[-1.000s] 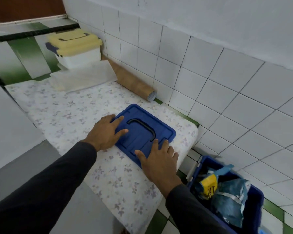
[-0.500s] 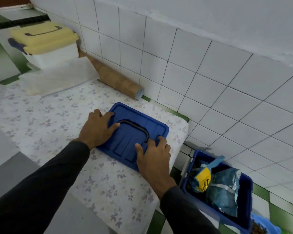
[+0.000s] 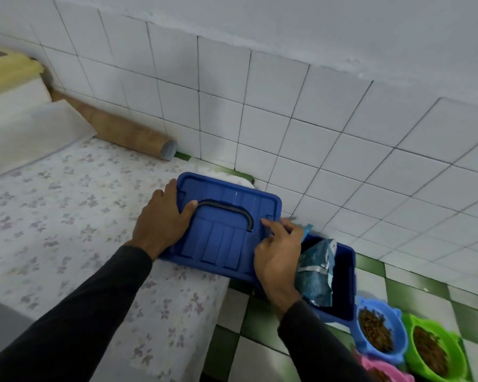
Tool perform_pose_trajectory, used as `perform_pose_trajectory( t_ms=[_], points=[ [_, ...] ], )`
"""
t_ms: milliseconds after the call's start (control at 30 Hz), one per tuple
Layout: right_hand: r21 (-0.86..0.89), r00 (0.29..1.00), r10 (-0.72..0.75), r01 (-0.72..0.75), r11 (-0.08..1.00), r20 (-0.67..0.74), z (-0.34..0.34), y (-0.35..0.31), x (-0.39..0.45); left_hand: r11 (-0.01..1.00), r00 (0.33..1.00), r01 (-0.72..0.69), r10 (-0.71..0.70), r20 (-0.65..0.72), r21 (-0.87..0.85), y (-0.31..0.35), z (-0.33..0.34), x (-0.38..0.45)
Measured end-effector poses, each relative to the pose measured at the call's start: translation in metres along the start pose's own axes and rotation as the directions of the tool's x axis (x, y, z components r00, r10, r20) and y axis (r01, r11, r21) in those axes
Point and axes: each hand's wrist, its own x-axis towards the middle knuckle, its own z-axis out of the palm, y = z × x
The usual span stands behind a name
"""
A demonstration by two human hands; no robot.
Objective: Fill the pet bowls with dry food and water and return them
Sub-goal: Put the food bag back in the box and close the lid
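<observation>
Both hands hold a blue box lid [image 3: 226, 230] with a black handle, lifted off the flowered surface and reaching past its right edge. My left hand [image 3: 160, 224] grips the lid's left side, thumb on top. My right hand [image 3: 279, 255] grips its right front corner. Below on the floor stands the open blue bin [image 3: 345, 282] with a crumpled blue food bag [image 3: 315, 274] inside. A blue pet bowl [image 3: 378, 329] and a green pet bowl [image 3: 433, 351], both filled with brown dry food, stand right of the bin. A pink bowl [image 3: 381, 368] shows partly at the bottom edge.
A cardboard tube [image 3: 127, 133] lies along the white tiled wall. A folded white sheet [image 3: 31, 133] and a yellow-lidded box [image 3: 6, 70] sit at the far left of the flowered surface [image 3: 66, 216]. The floor has green and white tiles.
The lid has been lifted off the surface and carried to the right, toward the open bin. My view has swung right, bringing the filled bowls into sight.
</observation>
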Motion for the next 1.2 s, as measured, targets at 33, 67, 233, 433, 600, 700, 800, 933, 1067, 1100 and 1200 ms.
perform_pose_trajectory(
  t_ms=[33,67,233,433,600,700,800,933,1067,1100,1200],
  points=[
    [-0.024,1.000,0.008,-0.008,1.000,-0.004,-0.010,0.010,0.002,1.000,1.000,0.003,-0.003,0.007,-0.009,0.011,0.008,-0.003],
    [-0.043,1.000,0.016,-0.016,0.999,0.002,-0.021,0.018,0.004,1.000,1.000,0.002,-0.001,0.018,-0.013,0.023,0.016,-0.006],
    [-0.124,0.996,0.089,-0.090,0.988,-0.015,-0.069,0.065,0.013,0.998,0.997,-0.063,0.062,0.051,0.021,0.076,0.063,-0.019],
    [-0.225,0.988,0.114,-0.134,0.965,-0.100,-0.120,0.115,0.021,0.995,0.984,-0.088,0.092,0.150,-0.036,0.112,0.116,-0.035],
    [-0.313,0.982,0.161,-0.184,0.932,-0.098,-0.132,0.144,0.029,0.995,0.968,-0.084,0.094,0.232,-0.053,0.125,0.144,-0.040],
    [-0.409,0.980,0.196,-0.196,0.891,-0.042,-0.134,0.158,0.031,0.996,0.961,-0.082,0.086,0.262,-0.023,0.123,0.157,-0.041],
    [-0.410,0.978,0.209,-0.201,0.890,-0.027,-0.133,0.168,0.032,0.996,0.970,-0.081,0.068,0.232,0.045,0.117,0.169,-0.041],
    [-0.457,0.973,0.231,-0.202,0.866,0.009,-0.132,0.182,0.033,0.986,0.967,-0.121,0.092,0.238,0.112,0.115,0.178,-0.040],
    [-0.509,0.974,0.223,-0.178,0.842,0.028,-0.131,0.193,0.031,0.990,0.970,-0.108,0.084,0.227,0.092,0.112,0.184,-0.042],
    [-0.521,0.975,0.222,-0.174,0.836,0.031,-0.131,0.194,0.031,0.990,0.972,-0.113,0.093,0.218,0.085,0.111,0.184,-0.042],
    [-0.540,0.973,0.229,-0.180,0.822,0.023,-0.133,0.201,0.033,0.987,0.964,-0.141,0.121,0.236,0.071,0.111,0.186,-0.044]
  ],
)
